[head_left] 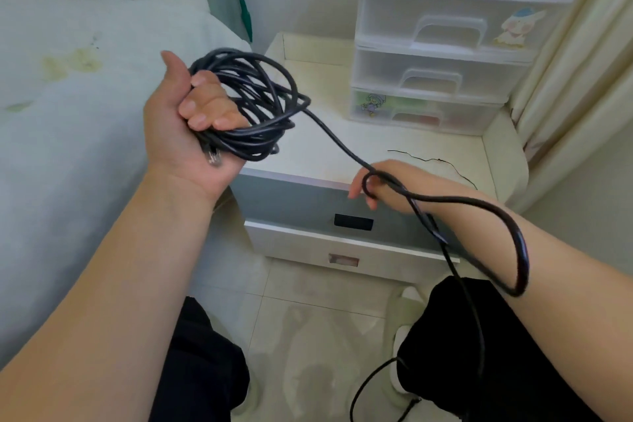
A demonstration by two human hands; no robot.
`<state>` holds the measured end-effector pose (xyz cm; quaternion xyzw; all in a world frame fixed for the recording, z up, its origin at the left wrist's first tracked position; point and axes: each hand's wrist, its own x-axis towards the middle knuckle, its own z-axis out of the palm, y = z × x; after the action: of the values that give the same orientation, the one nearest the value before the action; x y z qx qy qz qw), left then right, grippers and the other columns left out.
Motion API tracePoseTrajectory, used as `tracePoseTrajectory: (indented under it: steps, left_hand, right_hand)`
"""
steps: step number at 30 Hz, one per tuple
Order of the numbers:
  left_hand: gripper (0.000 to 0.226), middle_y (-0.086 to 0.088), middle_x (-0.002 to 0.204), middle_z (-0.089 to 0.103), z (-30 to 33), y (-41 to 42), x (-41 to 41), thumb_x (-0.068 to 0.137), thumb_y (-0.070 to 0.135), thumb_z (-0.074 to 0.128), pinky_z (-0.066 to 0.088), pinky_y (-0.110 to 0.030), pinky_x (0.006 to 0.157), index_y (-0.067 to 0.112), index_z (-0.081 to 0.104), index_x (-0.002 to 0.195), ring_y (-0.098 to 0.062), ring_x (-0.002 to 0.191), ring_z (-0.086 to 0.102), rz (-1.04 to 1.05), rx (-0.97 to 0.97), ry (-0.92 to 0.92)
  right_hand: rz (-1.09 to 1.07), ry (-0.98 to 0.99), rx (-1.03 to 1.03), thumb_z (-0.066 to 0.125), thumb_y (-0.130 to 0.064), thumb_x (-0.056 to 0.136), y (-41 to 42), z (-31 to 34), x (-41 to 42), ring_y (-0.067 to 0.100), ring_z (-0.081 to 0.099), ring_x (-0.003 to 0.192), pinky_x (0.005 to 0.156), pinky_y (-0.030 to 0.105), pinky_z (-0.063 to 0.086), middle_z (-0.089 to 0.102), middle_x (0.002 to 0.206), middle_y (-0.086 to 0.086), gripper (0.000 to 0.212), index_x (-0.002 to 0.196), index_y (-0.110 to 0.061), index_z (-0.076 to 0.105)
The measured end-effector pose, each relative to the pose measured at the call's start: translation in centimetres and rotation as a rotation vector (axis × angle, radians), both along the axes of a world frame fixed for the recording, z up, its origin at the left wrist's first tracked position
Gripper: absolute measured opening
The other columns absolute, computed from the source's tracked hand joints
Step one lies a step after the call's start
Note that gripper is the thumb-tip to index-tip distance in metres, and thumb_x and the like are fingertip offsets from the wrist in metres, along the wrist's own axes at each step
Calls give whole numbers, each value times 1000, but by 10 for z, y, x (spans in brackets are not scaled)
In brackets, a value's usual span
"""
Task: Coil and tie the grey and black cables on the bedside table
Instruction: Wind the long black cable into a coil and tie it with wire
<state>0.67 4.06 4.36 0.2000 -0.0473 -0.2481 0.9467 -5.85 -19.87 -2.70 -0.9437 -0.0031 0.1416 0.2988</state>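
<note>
While the slack of the thin black round cable [520,250] is trailing low at the bottom right of the frame, down past the dark trousers [455,336] toward the pale floor tiles [308,301], it is looping over the right forearm and running through the right hand [387,187], whose fingers are curling loosely around it at centre right. From there the free length is slanting up and left, its long axis pointing at the left hand [185,120], which is clenching the finished coil of black loops [253,103] with a clear plug at its heel. Feeding the next loop looks like the right hand's job, being nearer the slack. Farther back, a thin dark tie wire [431,159] is lying on the white bedside surface [342,140] before the translucent plastic drawers [442,55]. No grey cable is visible.
</note>
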Motion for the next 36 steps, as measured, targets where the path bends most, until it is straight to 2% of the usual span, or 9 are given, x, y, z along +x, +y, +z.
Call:
tracePoseTrajectory:
  steps: [3, 9, 14, 19, 22, 25, 28, 30, 36]
  left_hand:
    - [43, 9, 35, 32, 0, -6, -3, 97, 49, 43, 32, -14, 34, 19, 42, 65, -3, 28, 33, -32, 301, 31]
    - [44, 9, 34, 27, 3, -17, -20, 94, 54, 37, 28, -17, 32, 20, 40, 66, -2, 26, 26, -310, 668, -199]
    - [45, 11, 33, 26, 5, -11, -21, 90, 55, 38, 28, -17, 32, 19, 42, 64, -2, 24, 25, -417, 706, -266]
    - [41, 10, 35, 28, 4, -2, -18, 84, 54, 42, 27, -19, 34, 17, 42, 66, -4, 26, 25, -491, 871, -380]
    - [41, 9, 36, 29, 2, -1, -16, 83, 54, 44, 27, -19, 35, 16, 41, 69, -5, 27, 26, -476, 948, -410]
    - [41, 10, 36, 28, 1, 0, -11, 84, 55, 44, 27, -19, 34, 17, 41, 69, -5, 27, 25, -452, 947, -382]
    - [44, 11, 33, 29, -1, 3, -8, 88, 54, 40, 26, -18, 32, 18, 45, 64, -2, 24, 26, -514, 802, -317]
    - [47, 11, 33, 33, -4, 3, -7, 91, 54, 36, 28, -17, 31, 18, 50, 64, 0, 24, 30, -605, 658, -289]
    - [53, 6, 38, 49, -7, -6, -4, 93, 59, 36, 37, -19, 37, 13, 53, 73, -5, 28, 42, -751, 207, -158]
  right_hand:
    - [-8, -50, 63, 34, -15, 98, 18, -23, -2, 12, 65, 95, 91, 32, 49, 70, 87, -18, 41, 102, -48, 57]
    - [-563, 15, 980, 30, -34, 103, 27, 11, 17, 19, 71, 78, 72, 27, 56, 74, 93, 10, 38, 117, -12, 57]
    - [-371, 168, 1298, 18, -81, 78, 18, 27, 13, 32, 65, 88, 83, 43, 54, 66, 103, 17, 90, 119, -10, 57]
    - [-25, 307, 1397, 67, -70, 62, -2, 31, 13, 30, 64, 101, 91, 44, 50, 69, 99, 10, 85, 118, -7, 62]
    - [132, 327, 1334, 77, -34, 74, -13, 36, 7, 28, 64, 105, 92, 40, 51, 70, 102, 9, 67, 129, -3, 55]
    - [188, 323, 1164, 62, -12, 87, -10, 47, -4, 22, 67, 75, 87, 41, 53, 64, 78, 5, 40, 126, -4, 54]
    - [40, -14, 686, 48, -16, 97, 10, 49, -10, 19, 56, 52, 79, 51, 55, 47, 52, -2, 7, 99, -13, 55]
    - [-47, -246, 384, 43, -22, 100, 21, 43, -12, 19, 55, 48, 75, 53, 54, 47, 47, -5, 11, 91, -23, 50]
    - [-114, -426, 29, 43, -18, 94, 43, 22, -12, 33, 58, 71, 67, 43, 51, 64, 78, 12, 17, 111, -18, 43]
